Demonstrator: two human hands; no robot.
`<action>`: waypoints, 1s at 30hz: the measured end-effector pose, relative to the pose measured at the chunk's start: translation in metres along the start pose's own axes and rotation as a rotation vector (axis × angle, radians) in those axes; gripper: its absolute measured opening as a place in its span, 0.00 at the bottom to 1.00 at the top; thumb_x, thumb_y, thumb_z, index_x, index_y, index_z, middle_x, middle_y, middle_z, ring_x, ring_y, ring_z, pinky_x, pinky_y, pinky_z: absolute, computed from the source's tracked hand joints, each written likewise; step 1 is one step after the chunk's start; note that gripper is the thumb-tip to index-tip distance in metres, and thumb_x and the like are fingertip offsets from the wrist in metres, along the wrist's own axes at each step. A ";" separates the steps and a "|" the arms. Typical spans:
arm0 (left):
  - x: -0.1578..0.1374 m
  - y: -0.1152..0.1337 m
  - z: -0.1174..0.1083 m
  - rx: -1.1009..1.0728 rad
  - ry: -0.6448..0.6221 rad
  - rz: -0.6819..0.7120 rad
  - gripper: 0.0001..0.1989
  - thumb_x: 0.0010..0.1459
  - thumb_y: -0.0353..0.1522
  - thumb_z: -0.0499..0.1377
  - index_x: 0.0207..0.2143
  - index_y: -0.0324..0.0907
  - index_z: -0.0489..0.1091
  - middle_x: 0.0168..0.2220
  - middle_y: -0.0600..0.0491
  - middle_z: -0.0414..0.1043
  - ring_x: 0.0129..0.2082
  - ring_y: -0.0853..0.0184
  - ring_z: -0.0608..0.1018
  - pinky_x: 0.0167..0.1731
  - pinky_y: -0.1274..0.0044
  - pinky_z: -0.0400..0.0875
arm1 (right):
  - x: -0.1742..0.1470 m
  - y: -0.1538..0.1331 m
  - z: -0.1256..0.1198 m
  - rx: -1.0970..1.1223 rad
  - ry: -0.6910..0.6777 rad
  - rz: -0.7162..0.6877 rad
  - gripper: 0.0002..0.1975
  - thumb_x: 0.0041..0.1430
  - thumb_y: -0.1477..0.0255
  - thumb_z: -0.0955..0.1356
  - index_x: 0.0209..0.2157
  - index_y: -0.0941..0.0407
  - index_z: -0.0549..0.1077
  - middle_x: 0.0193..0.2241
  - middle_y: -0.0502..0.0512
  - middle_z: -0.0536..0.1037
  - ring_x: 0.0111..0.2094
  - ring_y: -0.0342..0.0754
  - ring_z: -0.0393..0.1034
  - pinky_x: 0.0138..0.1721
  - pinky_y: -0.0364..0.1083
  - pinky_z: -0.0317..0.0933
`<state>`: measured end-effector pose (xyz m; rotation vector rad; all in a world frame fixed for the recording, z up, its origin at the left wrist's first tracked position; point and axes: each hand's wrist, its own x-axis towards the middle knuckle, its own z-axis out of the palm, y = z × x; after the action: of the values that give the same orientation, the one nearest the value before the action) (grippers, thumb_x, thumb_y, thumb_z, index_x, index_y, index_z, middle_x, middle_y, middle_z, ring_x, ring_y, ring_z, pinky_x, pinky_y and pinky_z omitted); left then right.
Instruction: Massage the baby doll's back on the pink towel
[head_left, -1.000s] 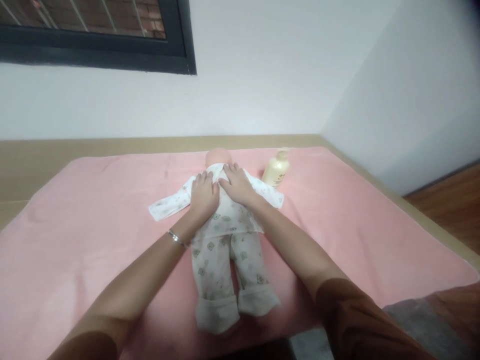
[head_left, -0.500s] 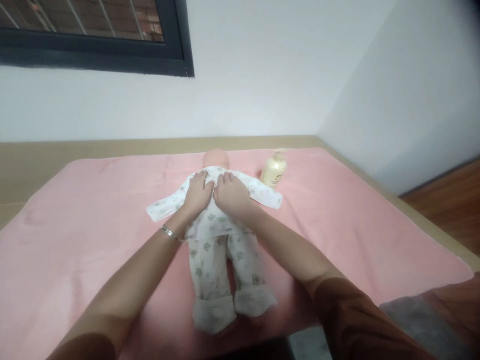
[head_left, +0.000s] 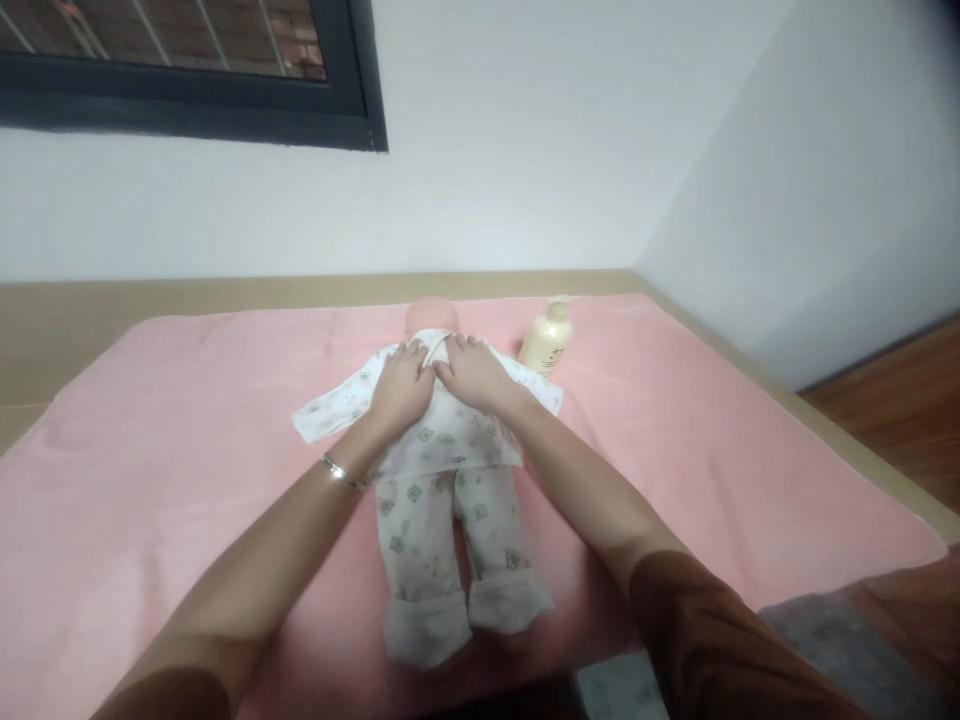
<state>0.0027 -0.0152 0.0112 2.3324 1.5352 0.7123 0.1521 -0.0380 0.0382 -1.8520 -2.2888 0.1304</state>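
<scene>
A baby doll [head_left: 431, 317] lies stretched out with its bald head at the far end, its face not showing. It wears a white patterned long-sleeved top [head_left: 442, 440] and matching trousers [head_left: 420, 540] with turned-up cuffs. My left hand [head_left: 403, 382] rests flat on the left side of the doll's upper body, fingers towards the shoulder. On the right side, my right hand [head_left: 476, 375] lies flat with its fingers extended. The two thumbs come close together at the middle, just below the neck. Neither hand grips anything.
A pale yellow pump bottle [head_left: 546, 340] stands beyond the doll's right-hand sleeve. Beneath everything is a pink mat [head_left: 187, 450] on a wooden surface [head_left: 300, 290]. A white wall [head_left: 525, 150] with a dark-framed window [head_left: 352, 110] rises behind.
My right hand has slid slightly up and to the right over the top. My left hand has shifted a little to the right. The doll and bottle stay in place.
</scene>
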 end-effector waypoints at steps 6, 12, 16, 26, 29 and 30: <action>0.014 -0.026 0.007 -0.111 0.087 -0.046 0.29 0.65 0.38 0.44 0.63 0.35 0.65 0.67 0.42 0.63 0.68 0.54 0.64 0.70 0.59 0.54 | -0.016 -0.027 0.006 -0.150 0.023 -0.145 0.29 0.68 0.72 0.55 0.67 0.71 0.58 0.66 0.77 0.60 0.67 0.66 0.55 0.65 0.63 0.54; 0.010 -0.025 0.015 -0.098 0.144 -0.035 0.28 0.66 0.38 0.45 0.63 0.34 0.65 0.66 0.42 0.65 0.67 0.55 0.65 0.70 0.61 0.56 | 0.003 -0.009 0.012 0.084 0.078 -0.017 0.30 0.70 0.67 0.55 0.67 0.67 0.59 0.69 0.70 0.56 0.71 0.63 0.50 0.69 0.60 0.48; 0.008 -0.024 0.015 -0.078 0.159 -0.024 0.27 0.66 0.38 0.46 0.62 0.34 0.66 0.64 0.41 0.66 0.67 0.55 0.66 0.69 0.61 0.57 | 0.011 0.000 0.023 0.167 0.092 0.067 0.34 0.69 0.63 0.56 0.70 0.66 0.52 0.72 0.70 0.49 0.73 0.63 0.41 0.72 0.60 0.40; 0.008 -0.026 0.016 -0.104 0.175 -0.024 0.26 0.66 0.39 0.46 0.61 0.37 0.67 0.64 0.43 0.67 0.66 0.55 0.67 0.69 0.61 0.59 | 0.010 -0.001 0.025 0.178 0.097 0.053 0.33 0.69 0.63 0.56 0.70 0.66 0.53 0.72 0.69 0.50 0.73 0.63 0.42 0.72 0.60 0.39; 0.009 -0.027 0.017 -0.112 0.178 -0.017 0.26 0.66 0.39 0.46 0.61 0.38 0.67 0.64 0.44 0.67 0.66 0.56 0.67 0.68 0.60 0.59 | 0.011 -0.001 0.025 0.174 0.092 0.051 0.33 0.69 0.63 0.56 0.70 0.65 0.53 0.71 0.70 0.50 0.73 0.63 0.42 0.72 0.60 0.39; 0.009 -0.028 0.017 -0.112 0.175 -0.017 0.26 0.66 0.39 0.46 0.61 0.38 0.67 0.64 0.44 0.67 0.66 0.56 0.67 0.69 0.60 0.58 | 0.011 -0.001 0.025 0.178 0.088 0.051 0.34 0.69 0.63 0.56 0.70 0.66 0.52 0.72 0.70 0.50 0.73 0.63 0.42 0.72 0.60 0.38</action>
<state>-0.0071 0.0051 -0.0141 2.2230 1.5399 0.9947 0.1444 -0.0261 0.0153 -1.7901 -2.0989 0.2458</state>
